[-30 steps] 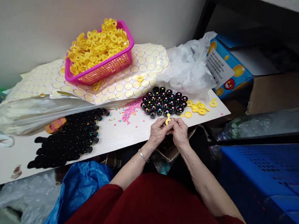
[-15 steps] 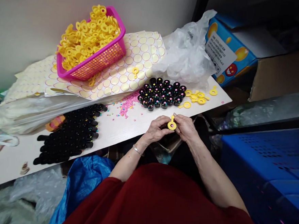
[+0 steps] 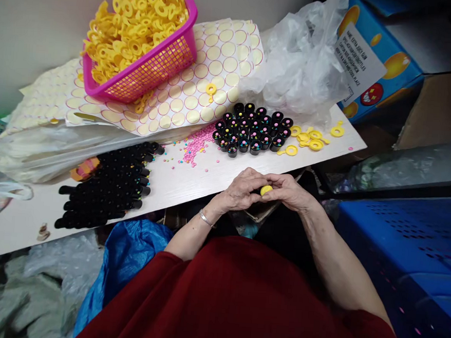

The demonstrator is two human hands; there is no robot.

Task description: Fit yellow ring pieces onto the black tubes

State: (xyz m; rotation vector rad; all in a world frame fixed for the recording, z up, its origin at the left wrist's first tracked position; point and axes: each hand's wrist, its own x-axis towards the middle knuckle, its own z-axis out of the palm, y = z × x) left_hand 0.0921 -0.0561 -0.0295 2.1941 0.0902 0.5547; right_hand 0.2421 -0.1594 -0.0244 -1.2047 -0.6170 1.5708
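Note:
In front of my body, just off the table's front edge, my left hand (image 3: 244, 190) and my right hand (image 3: 287, 192) meet around a small yellow plastic cap (image 3: 266, 190). My right thumb and fingers pinch the cap from the right. The curled fingers of my left hand press against its other side. Only a rounded yellow top shows between the fingers, and whatever sits beneath it is hidden. Beyond my hands stands a cluster of short black cups (image 3: 255, 131) with coloured beads in their tops. Loose yellow ring caps (image 3: 311, 139) with small tabs lie right of the cups.
Pink beads (image 3: 196, 145) are scattered left of the cups. Black tubes (image 3: 106, 189) lie in rows farther left. A pink basket (image 3: 138, 88) heaped with yellow caps rests on sticker sheets (image 3: 191, 102). A clear plastic bag (image 3: 298, 61), blue carton (image 3: 375, 61) and blue crate (image 3: 409, 243) are at right.
The yellow cap showed as a ring with a pink bead in its hole and a tab; now only a plain yellow top shows. My fingers have closed further around it. The camera view has shifted.

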